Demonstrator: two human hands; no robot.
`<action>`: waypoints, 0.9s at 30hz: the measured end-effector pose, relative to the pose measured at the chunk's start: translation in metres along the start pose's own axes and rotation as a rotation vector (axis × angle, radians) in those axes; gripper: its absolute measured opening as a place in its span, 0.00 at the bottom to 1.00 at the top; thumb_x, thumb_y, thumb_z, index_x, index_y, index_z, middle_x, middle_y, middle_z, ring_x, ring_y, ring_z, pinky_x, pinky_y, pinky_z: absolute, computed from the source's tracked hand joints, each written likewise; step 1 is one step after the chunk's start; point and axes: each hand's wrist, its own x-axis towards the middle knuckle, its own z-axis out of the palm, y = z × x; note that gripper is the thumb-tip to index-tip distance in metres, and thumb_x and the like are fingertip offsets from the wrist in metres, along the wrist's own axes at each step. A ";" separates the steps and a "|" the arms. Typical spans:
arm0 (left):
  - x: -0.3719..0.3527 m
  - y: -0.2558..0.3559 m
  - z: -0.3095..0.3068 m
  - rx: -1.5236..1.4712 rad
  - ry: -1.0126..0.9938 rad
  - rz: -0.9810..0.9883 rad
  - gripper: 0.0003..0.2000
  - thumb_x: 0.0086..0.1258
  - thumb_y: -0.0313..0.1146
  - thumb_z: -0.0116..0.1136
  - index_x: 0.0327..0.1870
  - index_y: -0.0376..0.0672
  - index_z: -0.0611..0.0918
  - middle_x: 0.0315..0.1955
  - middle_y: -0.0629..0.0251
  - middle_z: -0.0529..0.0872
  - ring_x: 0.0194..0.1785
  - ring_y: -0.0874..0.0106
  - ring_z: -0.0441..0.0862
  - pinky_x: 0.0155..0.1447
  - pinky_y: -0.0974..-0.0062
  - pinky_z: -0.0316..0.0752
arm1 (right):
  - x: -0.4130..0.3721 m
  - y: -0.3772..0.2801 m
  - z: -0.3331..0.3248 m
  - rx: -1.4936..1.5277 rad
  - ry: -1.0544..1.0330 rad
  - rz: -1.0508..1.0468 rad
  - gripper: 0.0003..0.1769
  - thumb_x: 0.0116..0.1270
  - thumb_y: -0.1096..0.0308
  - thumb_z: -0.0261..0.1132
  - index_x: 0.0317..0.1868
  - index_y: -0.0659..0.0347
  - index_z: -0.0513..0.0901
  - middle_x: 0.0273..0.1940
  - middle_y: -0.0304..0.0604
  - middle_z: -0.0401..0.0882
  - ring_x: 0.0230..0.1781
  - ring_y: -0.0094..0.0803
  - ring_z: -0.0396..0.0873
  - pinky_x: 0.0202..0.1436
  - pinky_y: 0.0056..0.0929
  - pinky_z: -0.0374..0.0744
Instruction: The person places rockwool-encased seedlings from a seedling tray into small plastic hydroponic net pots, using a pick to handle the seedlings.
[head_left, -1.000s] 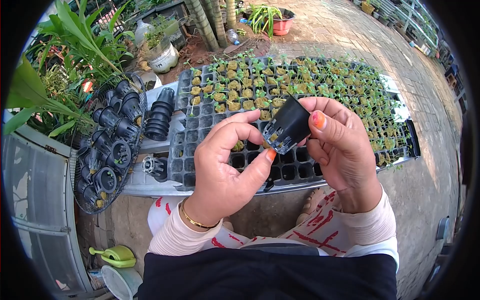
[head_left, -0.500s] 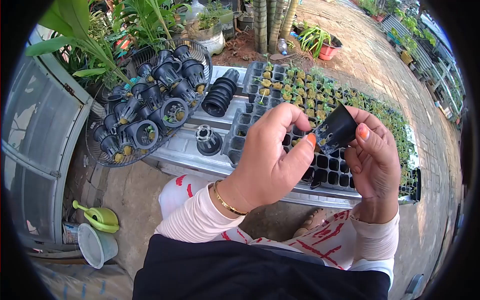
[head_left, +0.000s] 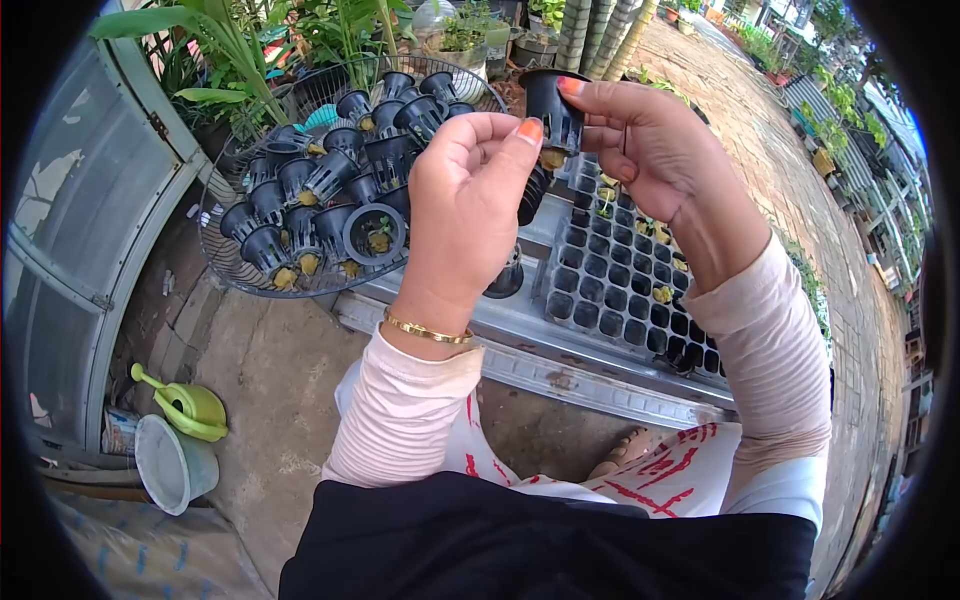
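A black net pot (head_left: 556,108) is held upright above the bench, its rim at the top. A yellowish-brown plug (head_left: 552,158) shows at its slotted bottom. My right hand (head_left: 662,145) grips the pot from the right, thumb near the rim and fingers behind. On the other side, my left hand (head_left: 462,195) is closed in a pinch, its thumb and fingertips at the pot's slotted lower side. Left of my hands, a wire basket (head_left: 225,250) holds several black net pots with similar plugs, some with small seedlings. A seedling tray (head_left: 610,285) lies below my right hand.
The tray and a partly hidden net pot (head_left: 506,280) rest on a metal bench (head_left: 560,375). On the floor at left stand a green watering can (head_left: 195,410) and a pale bucket (head_left: 175,465). Potted plants and slim trunks (head_left: 605,38) are behind.
Both hands have lifted the net pot up and to the left, and turned it from tilted to upright. The view has shifted, bringing the basket closer to my left hand.
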 end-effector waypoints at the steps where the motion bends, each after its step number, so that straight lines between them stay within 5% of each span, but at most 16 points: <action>1: 0.003 0.001 -0.005 -0.055 0.029 -0.011 0.12 0.67 0.34 0.60 0.41 0.32 0.77 0.29 0.70 0.81 0.30 0.86 0.73 0.32 0.87 0.67 | 0.015 0.003 0.004 -0.003 0.000 0.000 0.14 0.57 0.63 0.69 0.34 0.66 0.82 0.30 0.40 0.80 0.24 0.21 0.73 0.14 0.12 0.55; 2: 0.005 0.003 -0.015 0.044 0.006 -0.038 0.20 0.68 0.41 0.57 0.50 0.32 0.75 0.44 0.54 0.80 0.44 0.67 0.79 0.50 0.72 0.74 | 0.029 0.006 0.007 -0.007 0.005 0.013 0.11 0.59 0.64 0.67 0.36 0.65 0.81 0.29 0.39 0.80 0.24 0.19 0.73 0.13 0.11 0.56; 11: 0.015 0.009 -0.037 -0.120 0.164 0.035 0.32 0.72 0.52 0.46 0.61 0.26 0.65 0.57 0.40 0.70 0.61 0.55 0.70 0.65 0.60 0.63 | 0.148 0.046 0.021 -0.273 0.202 -0.101 0.12 0.54 0.68 0.72 0.36 0.65 0.83 0.26 0.37 0.77 0.21 0.22 0.70 0.20 0.21 0.68; 16: 0.024 0.000 -0.040 -0.191 0.094 -0.006 0.37 0.73 0.56 0.40 0.64 0.24 0.60 0.62 0.36 0.63 0.66 0.50 0.63 0.69 0.58 0.58 | 0.203 0.082 0.020 -0.799 0.294 -0.208 0.16 0.46 0.67 0.77 0.31 0.68 0.83 0.25 0.39 0.78 0.24 0.25 0.73 0.28 0.27 0.72; 20: 0.027 -0.002 -0.039 -0.201 0.036 -0.062 0.40 0.72 0.58 0.38 0.66 0.23 0.55 0.64 0.34 0.58 0.69 0.49 0.58 0.71 0.58 0.54 | 0.196 0.080 0.029 -1.245 0.289 -0.225 0.23 0.45 0.49 0.76 0.25 0.63 0.84 0.25 0.45 0.82 0.27 0.36 0.81 0.34 0.32 0.76; 21: 0.028 -0.003 -0.038 -0.200 0.035 -0.067 0.40 0.72 0.58 0.38 0.66 0.23 0.55 0.64 0.34 0.58 0.69 0.49 0.58 0.71 0.58 0.54 | 0.198 0.082 0.029 -1.295 0.294 -0.248 0.27 0.46 0.42 0.72 0.26 0.61 0.85 0.28 0.47 0.83 0.31 0.40 0.82 0.38 0.34 0.77; 27: 0.028 -0.004 -0.036 -0.159 0.013 -0.086 0.40 0.72 0.60 0.37 0.66 0.24 0.55 0.65 0.35 0.57 0.69 0.50 0.58 0.72 0.58 0.53 | 0.184 0.070 0.030 -1.301 0.237 -0.204 0.30 0.48 0.41 0.71 0.32 0.63 0.86 0.34 0.51 0.84 0.37 0.43 0.82 0.43 0.33 0.78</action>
